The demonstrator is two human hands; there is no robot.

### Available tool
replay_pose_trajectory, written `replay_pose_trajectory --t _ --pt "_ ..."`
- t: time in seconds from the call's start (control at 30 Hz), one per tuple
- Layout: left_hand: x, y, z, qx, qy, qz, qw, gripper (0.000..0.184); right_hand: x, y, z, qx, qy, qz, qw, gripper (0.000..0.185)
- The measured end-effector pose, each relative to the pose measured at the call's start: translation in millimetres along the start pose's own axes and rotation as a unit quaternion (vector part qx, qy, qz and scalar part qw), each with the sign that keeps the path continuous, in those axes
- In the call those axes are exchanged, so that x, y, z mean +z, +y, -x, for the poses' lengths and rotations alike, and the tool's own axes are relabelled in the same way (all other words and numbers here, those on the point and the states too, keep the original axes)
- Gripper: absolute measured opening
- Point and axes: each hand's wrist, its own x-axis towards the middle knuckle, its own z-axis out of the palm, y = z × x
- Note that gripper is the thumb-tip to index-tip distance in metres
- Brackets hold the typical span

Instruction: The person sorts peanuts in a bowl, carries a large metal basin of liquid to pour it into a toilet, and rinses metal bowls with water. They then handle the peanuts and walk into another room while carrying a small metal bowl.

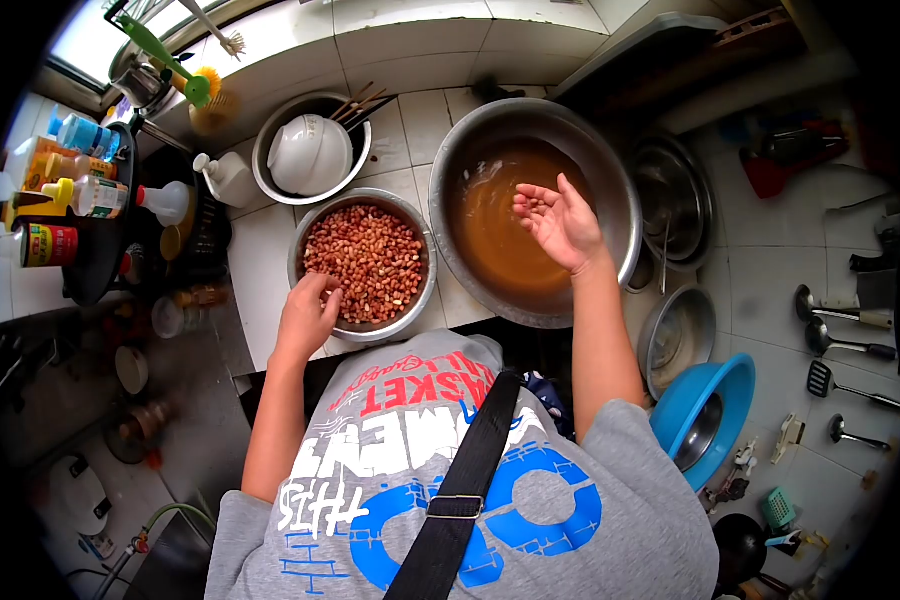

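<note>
A metal bowl (430, 262) holds a heap of red-skinned peanuts (365, 258). My left hand (310, 312) is at this bowl's near left edge, its bent fingers drawn together over the peanuts; what lies between the fingertips is hidden. To the right stands a large metal basin (618, 215) of cloudy brown water (500, 235). Above the water is my right hand (565, 228), palm turned up and fingers cupped, with a few small reddish pieces that look like peanuts in it.
Behind the peanuts, another metal bowl (260, 160) contains white bowls (310, 155) and chopsticks (360, 105). A white pump bottle (228, 180) and a rack of condiment bottles (95, 195) stand left. At right are metal pans (675, 200), a blue basin (735, 400) and hanging utensils (845, 345).
</note>
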Motion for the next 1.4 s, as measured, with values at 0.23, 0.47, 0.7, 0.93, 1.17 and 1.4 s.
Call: replay_pose_trajectory --t 0.23,0.47,0.7,0.93,1.17,1.4 --pt "-2 0 3 -0.014 -0.007 0.008 1.0 0.011 40 -6 16 -0.008 -0.066 -0.069 0.995 0.081" --pt "-3 0 4 -0.03 -0.007 0.03 0.999 0.01 115 11 25 0.012 -0.191 -0.099 0.977 0.09" --pt "-5 -3 3 -0.014 0.002 0.005 1.0 0.012 106 129 -45 0.215 -0.144 0.265 0.929 0.084" --pt "-8 -12 12 -0.008 0.019 -0.006 1.0 0.012 102 116 -42 0.217 -0.125 0.178 0.952 0.077" --pt "-4 -14 12 -0.001 0.017 0.0 1.0 0.012 96 74 -16 0.166 -0.176 0.046 0.969 0.056" --pt "-1 -7 2 0.008 0.002 -0.006 1.0 0.011 64 53 3 0.055 -0.069 0.148 0.985 0.025"
